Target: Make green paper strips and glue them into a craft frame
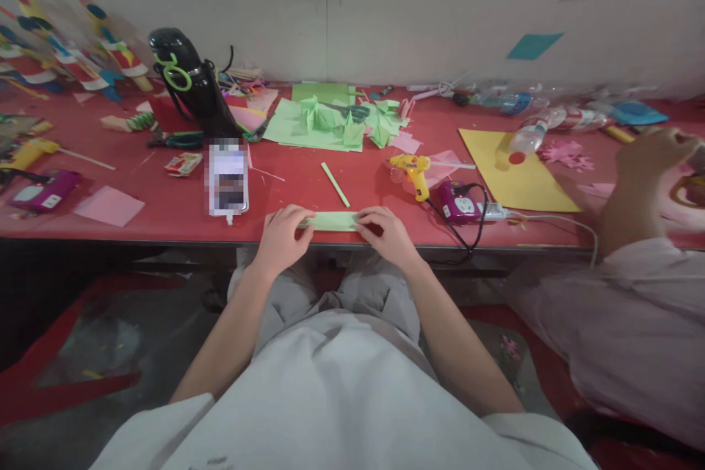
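Green paper strip [335,221] held at 2 ends

The strip is located at the front edge of the red tabletop [374,187], lengthwise between 2 hands. The fingers of the left hand [283,235] pinch its left end; the fingers of the right hand [390,235] pinch its right end. Directly beyond lies 1 narrow paper slip [335,185], set at a slant. To the left is a phone [228,183], its screen blurred. To the right are a purple power socket [459,203] and, beside it, a yellow glue gun [414,173]. Farther right, a co-worker's hand [653,154] is raised near a yellow sheet [512,176]. Behind these items, a black bottle [192,81] stands at left; at center, scissors [359,114] lie among folded green paper pieces [353,135]. The wall [396,7] at the rear carries 2 colored paper pieces: 1 green, 1 teal.
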The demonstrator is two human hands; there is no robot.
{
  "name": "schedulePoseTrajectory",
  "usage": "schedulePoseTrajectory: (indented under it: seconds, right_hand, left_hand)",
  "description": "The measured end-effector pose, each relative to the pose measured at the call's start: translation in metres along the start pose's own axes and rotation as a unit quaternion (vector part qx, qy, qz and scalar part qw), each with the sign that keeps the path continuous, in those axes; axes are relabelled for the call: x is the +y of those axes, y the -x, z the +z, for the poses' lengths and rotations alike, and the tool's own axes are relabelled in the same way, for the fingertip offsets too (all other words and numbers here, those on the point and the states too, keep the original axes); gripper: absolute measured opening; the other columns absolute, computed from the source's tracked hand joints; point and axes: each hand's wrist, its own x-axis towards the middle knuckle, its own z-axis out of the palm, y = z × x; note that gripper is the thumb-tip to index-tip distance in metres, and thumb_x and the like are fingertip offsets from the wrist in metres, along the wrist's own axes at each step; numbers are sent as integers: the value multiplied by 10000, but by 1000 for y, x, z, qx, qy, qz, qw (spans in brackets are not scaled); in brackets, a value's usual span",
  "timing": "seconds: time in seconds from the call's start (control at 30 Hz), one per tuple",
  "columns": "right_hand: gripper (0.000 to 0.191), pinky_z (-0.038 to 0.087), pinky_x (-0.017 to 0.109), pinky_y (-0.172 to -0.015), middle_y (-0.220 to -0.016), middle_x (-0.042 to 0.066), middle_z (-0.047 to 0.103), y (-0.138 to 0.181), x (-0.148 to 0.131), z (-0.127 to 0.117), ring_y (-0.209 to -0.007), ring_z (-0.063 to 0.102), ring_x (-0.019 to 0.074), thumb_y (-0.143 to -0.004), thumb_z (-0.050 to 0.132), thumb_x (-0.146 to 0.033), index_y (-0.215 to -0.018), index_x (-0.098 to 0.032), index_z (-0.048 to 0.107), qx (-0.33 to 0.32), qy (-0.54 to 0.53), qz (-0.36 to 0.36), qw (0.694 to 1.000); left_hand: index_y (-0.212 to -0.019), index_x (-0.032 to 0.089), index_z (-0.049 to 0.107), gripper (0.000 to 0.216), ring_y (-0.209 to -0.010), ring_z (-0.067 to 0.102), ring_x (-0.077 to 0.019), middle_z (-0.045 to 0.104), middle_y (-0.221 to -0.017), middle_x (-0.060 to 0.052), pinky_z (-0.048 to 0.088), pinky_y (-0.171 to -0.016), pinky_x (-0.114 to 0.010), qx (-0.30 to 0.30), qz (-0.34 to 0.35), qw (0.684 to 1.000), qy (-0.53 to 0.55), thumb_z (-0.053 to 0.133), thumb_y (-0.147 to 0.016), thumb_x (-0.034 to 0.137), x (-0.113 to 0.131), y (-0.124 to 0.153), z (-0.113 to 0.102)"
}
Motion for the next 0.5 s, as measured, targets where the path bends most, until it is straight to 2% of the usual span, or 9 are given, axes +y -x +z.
schedulePoseTrajectory:
  seconds: [0.17,0.23,0.33,0.4,0.5]
  right_hand:
    - [141,494,419,-932,-1057,72,710,0,0,1,-1014,638,231,-910,608,-318,-822,-243,690,5,6,-2,1000]
    - [133,492,416,-932,-1059,72,707,0,0,1,-1011,638,227,-908,607,-306,-825,-240,687,6,5,-8,1000]
    - [124,492,416,-930,-1060,67,706,0,-1,0,-1012,637,225,-905,606,-299,-830,-242,686,4,3,-9,1000]
    - [122,494,415,-930,-1057,65,706,0,-1,0,-1013,637,226,-903,607,-301,-827,-246,686,4,1,-8,1000]
    - [121,493,412,-932,-1055,65,707,0,-1,0,-1012,638,223,-901,608,-292,-821,-243,685,2,0,-10,1000]
  left_hand:
    - [-1106,266,694,314,-1159,612,-265,686,-1237,-54,308,-1129,-488,43,77,996,-32,498,-893,144,18,19,9]
    - [-1264,264,637,437,-1309,534,-260,628,-1360,-55,272,-1178,-475,1,125,992,-32,451,-899,112,26,30,17]
    - [-1477,178,451,559,-1477,329,-291,431,-1558,-108,203,-1221,-500,-52,153,985,-52,439,-918,148,32,41,28]
    - [-1533,136,353,609,-1501,272,-316,356,-1595,-141,182,-1224,-530,-75,149,983,-71,447,-934,193,32,43,33]
    - [-1552,128,312,626,-1503,257,-339,315,-1610,-155,160,-1220,-563,-88,141,982,-92,451,-953,244,29,39,36]
